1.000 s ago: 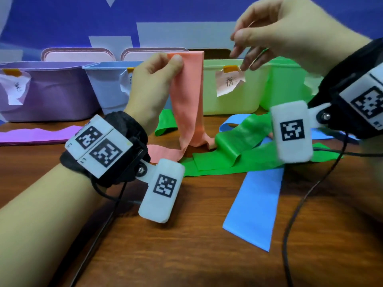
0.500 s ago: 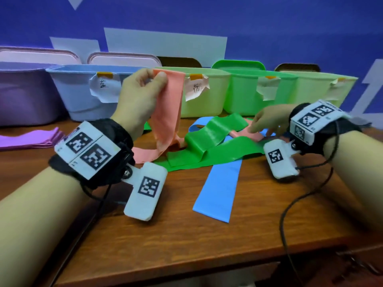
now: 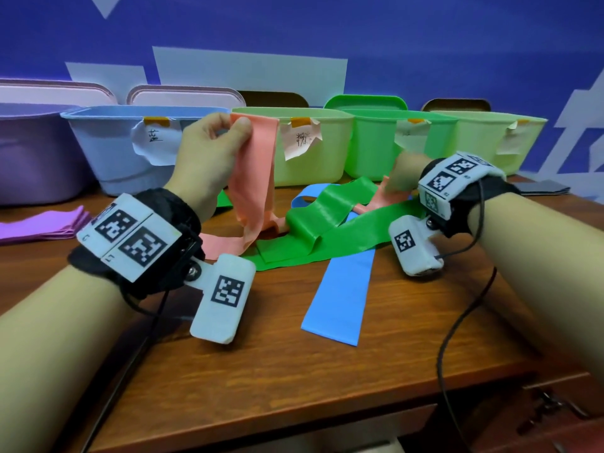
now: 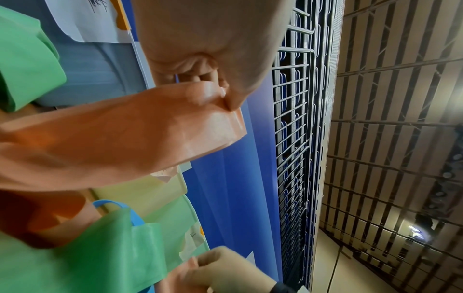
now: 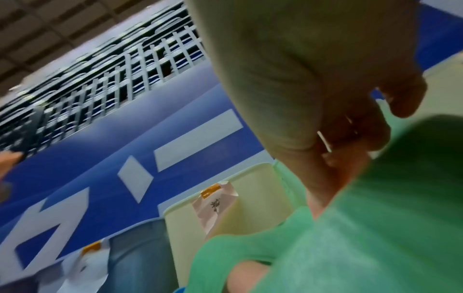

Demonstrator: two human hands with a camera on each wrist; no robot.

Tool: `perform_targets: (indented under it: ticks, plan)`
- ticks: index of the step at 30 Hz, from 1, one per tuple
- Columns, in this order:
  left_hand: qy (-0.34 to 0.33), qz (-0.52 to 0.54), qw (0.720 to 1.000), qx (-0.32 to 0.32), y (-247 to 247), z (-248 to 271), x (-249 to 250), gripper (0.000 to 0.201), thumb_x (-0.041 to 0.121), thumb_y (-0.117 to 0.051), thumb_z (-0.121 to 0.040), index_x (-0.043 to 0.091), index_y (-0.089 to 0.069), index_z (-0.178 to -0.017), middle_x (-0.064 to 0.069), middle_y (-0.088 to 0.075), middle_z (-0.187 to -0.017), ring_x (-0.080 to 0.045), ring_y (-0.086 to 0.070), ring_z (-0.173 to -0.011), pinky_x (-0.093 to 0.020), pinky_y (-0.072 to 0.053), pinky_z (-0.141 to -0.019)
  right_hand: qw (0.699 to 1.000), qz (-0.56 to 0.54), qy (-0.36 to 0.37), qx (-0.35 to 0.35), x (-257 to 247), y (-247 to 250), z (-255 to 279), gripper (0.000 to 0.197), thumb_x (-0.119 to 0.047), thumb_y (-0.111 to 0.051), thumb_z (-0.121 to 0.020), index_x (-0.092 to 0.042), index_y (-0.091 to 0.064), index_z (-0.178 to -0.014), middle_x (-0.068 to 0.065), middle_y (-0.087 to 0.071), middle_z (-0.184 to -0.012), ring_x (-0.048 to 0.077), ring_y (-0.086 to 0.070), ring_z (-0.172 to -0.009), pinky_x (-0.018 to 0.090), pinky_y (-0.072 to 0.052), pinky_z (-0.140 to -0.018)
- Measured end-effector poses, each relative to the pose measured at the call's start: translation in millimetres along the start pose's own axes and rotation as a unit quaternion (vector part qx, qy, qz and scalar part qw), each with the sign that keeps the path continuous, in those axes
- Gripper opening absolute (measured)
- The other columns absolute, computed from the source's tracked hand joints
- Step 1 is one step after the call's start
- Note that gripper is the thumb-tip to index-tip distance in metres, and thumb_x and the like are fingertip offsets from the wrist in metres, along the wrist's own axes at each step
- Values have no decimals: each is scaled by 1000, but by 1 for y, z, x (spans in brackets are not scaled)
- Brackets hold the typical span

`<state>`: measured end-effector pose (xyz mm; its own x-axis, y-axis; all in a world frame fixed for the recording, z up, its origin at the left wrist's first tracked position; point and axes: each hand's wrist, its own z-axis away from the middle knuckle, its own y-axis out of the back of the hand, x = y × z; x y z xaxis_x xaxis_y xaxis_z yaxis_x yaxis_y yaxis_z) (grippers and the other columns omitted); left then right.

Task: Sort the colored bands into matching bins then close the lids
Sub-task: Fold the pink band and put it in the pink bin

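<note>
Blue wall behind; right hand (image 3: pixel 402 173) blurs, its grip on pink band (image 3: pixel 253 178) unclear

Bands (image 3: pixel 327 220) lie on the table (image 3: pixel 294 371) before the bins (image 3: pixel 313 148).

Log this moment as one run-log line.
left hand pinches pink band raised | right hand grips its far end | bins open
</note>
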<state>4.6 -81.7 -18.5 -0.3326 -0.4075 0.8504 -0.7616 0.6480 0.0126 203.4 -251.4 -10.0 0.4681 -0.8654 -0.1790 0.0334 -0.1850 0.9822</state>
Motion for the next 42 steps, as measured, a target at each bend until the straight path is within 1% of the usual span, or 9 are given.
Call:
perform_targets:
  ticks: [4,8,12,18,21,26,29,34,42]
  plan:
    - [12,3,1000,2,0,0,-1,16,21,-51,-96,23,-57,-81,6,-58,-77,-2,-51,-65,-14,-43,-59,995,-15,42,87,-22,28,13,31,-19,-61,-84,-4,-47,-61,11,-48,-64,24,-45,-61,30,-35,-57]
    - [13,-1,1000,3,2,0,-4,18,22,-51,-96,22,-57,-79,6,-57,-75,-2,-50,-63,-15,-42,-57,967,-146,118,173,-46,63,35,19,-16,-66,-81,1,-67,-89,15,-60,-79,26,-61,-70,35,-57,-66]
    - [21,15,1000,6,3,-2,-3,16,22,-51,-96,22,-58,-82,6,-58,-78,-3,-52,-66,-15,-44,-59,913,-206,224,274,-74,90,58,13,-17,-63,-84,-13,-67,-95,4,-59,-83,13,-58,-65,11,-49,-46]
    - [44,52,996,50,13,-9,-1,20,21,-52,-95,22,-57,-76,5,-56,-75,-5,-51,-67,-20,-43,-63,853,-292,275,335,-97,112,75,17,-17,-49,-83,-19,-49,-67,3,-58,-74,2,-45,-62,28,-44,-61]
    - [53,51,993,87,21,-15,-2,21,22,-53,-94,22,-55,-73,6,-53,-72,-5,-48,-65,-19,-41,-63,834,-340,320,294,-108,112,81,24,-13,-49,-86,-25,-43,-66,-9,-49,-67,-5,-47,-52,15,-43,-55]
    - [52,45,990,122,29,-19,-2,26,21,-55,-93,23,-51,-67,5,-50,-70,-8,-45,-65,-21,-39,-64,800,-447,398,-45,-119,79,86,19,-6,-49,-94,-16,-62,-85,-1,-56,-74,5,-53,-63,21,-51,-61]
    - [53,42,991,119,28,-19,-2,18,22,-57,-92,20,-56,-74,-5,-57,-82,-15,-50,-74,-24,-42,-67,786,-438,419,-120,-127,52,78,17,-5,-51,-93,-18,-59,-86,0,-57,-77,5,-55,-66,20,-51,-65]
    - [47,51,992,102,29,-18,0,13,22,-57,-93,18,-59,-80,0,-61,-80,-14,-56,-76,-24,-48,-70,829,-396,392,-48,-143,23,59,17,-6,-63,-86,-18,-59,-74,-1,-59,-66,4,-56,-57,23,-53,-61]
    - [64,67,994,61,30,-12,-3,12,22,-58,-92,14,-66,-88,3,-64,-74,-1,-57,-56,-13,-44,-49,830,-349,424,99,-154,3,47,4,-19,-70,-81,-17,-72,-84,-10,-60,-69,0,-51,-65,19,-41,-66]
